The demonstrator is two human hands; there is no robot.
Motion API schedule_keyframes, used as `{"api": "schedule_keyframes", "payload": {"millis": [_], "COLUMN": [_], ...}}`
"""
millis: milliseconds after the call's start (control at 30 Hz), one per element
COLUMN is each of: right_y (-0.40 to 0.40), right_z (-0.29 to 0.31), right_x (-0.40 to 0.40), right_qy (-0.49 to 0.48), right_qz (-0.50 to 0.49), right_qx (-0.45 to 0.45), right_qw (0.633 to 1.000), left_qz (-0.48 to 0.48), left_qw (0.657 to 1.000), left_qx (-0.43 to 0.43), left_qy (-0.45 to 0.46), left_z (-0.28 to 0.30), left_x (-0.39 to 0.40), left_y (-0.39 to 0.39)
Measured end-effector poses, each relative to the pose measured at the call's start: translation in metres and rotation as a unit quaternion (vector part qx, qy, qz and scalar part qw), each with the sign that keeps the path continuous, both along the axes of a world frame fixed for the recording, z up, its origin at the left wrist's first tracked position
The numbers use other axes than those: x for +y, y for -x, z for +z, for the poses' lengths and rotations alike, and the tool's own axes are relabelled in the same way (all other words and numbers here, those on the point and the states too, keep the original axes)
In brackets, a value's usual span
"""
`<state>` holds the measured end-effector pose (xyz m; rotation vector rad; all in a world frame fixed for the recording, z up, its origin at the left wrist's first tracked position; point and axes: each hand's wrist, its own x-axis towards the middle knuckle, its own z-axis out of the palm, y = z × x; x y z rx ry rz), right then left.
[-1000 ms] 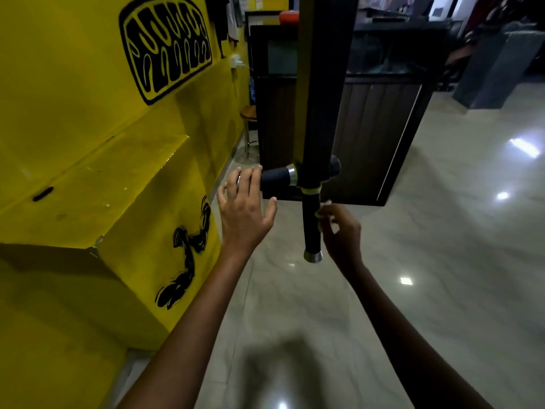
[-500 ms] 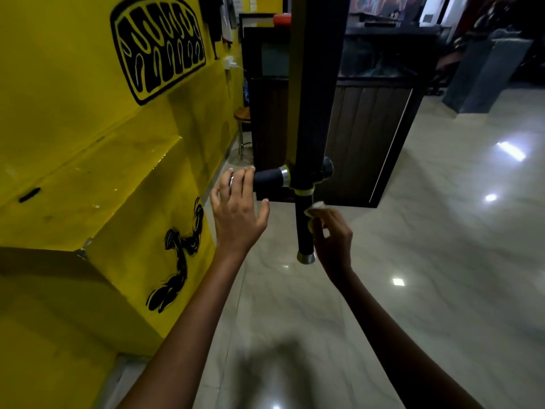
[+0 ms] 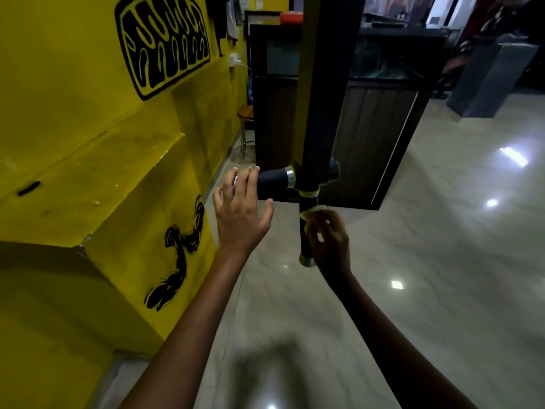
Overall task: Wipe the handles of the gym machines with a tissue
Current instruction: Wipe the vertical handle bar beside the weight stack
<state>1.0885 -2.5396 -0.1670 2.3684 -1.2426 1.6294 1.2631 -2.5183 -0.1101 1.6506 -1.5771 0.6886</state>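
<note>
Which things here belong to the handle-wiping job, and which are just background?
Part of the job:
tissue, gripped in the right hand
vertical handle, being wiped
horizontal handle, with the left hand resting open on its end

Just background:
dark cabinet
wooden stool
yellow wall

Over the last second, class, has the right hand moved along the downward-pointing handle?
Yes. The right hand, pinching the tissue, has slid up the vertical handle toward the yellow band.
</note>
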Motion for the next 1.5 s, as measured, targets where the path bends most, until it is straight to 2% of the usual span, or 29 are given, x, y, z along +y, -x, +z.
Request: {"api": "schedule_keyframes", "payload": {"millis": [133, 267, 333, 567, 767, 867, 967, 1067, 1133, 1333, 1500], "right_y": [0.003, -0.010, -0.022, -0.024, -0.008, 0.000, 0.009, 0.007, 0.001, -0.007, 0.013], "right_z": [-0.004, 0.032, 0.042, -0.003, -0.041, -0.046, -0.026, 0.017, 0.039, 0.027, 0.006], "right_x": [0.014, 0.003, -0.002, 0.011, 0.029, 0.035, 0.035, 0.018, 0.003, -0.006, -0.004], "right_qy": [-0.045, 0.088, 0.101, 0.043, -0.021, -0.069, -0.080, -0.044, -0.017, -0.011, -0.155], "right_qz": [0.013, -0.014, -0.031, -0.098, -0.076, -0.030, 0.002, -0.027, -0.053, -0.025, -0.023], "right_qx": [-0.003, 0.043, 0.087, 0.185, 0.227, 0.178, 0.062, -0.080, -0.143, -0.165, -0.195], "right_qw": [0.999, 0.995, 0.991, 0.977, 0.971, 0.981, 0.995, 0.995, 0.988, 0.986, 0.968], "left_qz": [-0.002, -0.005, -0.006, -0.019, -0.024, -0.021, -0.019, -0.015, -0.013, -0.011, -0.012], "left_qw": [1.000, 1.000, 1.000, 0.999, 0.999, 0.999, 0.999, 0.999, 0.999, 0.999, 0.999], "left_qx": [0.004, 0.017, 0.023, 0.039, 0.042, 0.041, 0.036, 0.037, 0.038, 0.041, 0.035], "left_qy": [0.004, 0.002, -0.002, -0.007, -0.011, -0.006, 0.001, 0.005, 0.003, 0.002, 0.008], "left_z": [0.000, 0.000, 0.000, 0.001, 0.002, 0.002, 0.000, 0.000, 0.000, 0.000, 0.000], "left_x": [-0.001, -0.001, -0.001, 0.001, 0.002, 0.001, 0.000, -0.001, 0.000, 0.000, 0.001], "left_y": [0.000, 0.001, 0.001, 0.002, 0.001, 0.001, 0.001, 0.002, 0.002, 0.002, 0.002]}}
